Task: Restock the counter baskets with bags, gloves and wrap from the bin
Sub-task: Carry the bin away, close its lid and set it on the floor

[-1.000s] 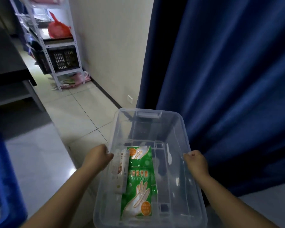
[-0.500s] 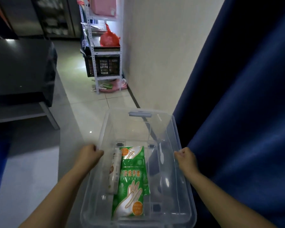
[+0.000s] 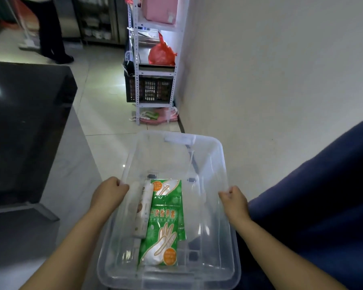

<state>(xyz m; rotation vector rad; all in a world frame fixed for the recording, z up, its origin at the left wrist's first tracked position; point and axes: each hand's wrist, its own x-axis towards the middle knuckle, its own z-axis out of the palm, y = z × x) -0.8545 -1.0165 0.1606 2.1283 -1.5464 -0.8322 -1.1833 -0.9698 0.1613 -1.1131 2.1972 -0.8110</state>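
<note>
left hand [image 3: 108, 193] and right hand [image 3: 234, 203] clamped on opposite rims of the clear plastic bin [image 3: 223, 158], green glove packet [image 3: 164, 225] and slim white box [image 3: 144, 208] lying flat inside it; advise carrying it level

This looks like the back area of a shop or eatery. It has a pale tiled floor [image 3: 105, 114] and a white slotted-metal rack [image 3: 137, 59] holding a black crate [image 3: 153, 90] and a red bag [image 3: 161, 53]. Glass-door cabinets [image 3: 96, 17] stand behind. There is a dark glossy bench [image 3: 25, 122], a person [image 3: 50, 34] beside a mop [image 3: 28, 43], and disposable glove packs [image 3: 161, 225] in a clear bin [image 3: 222, 155].
</note>
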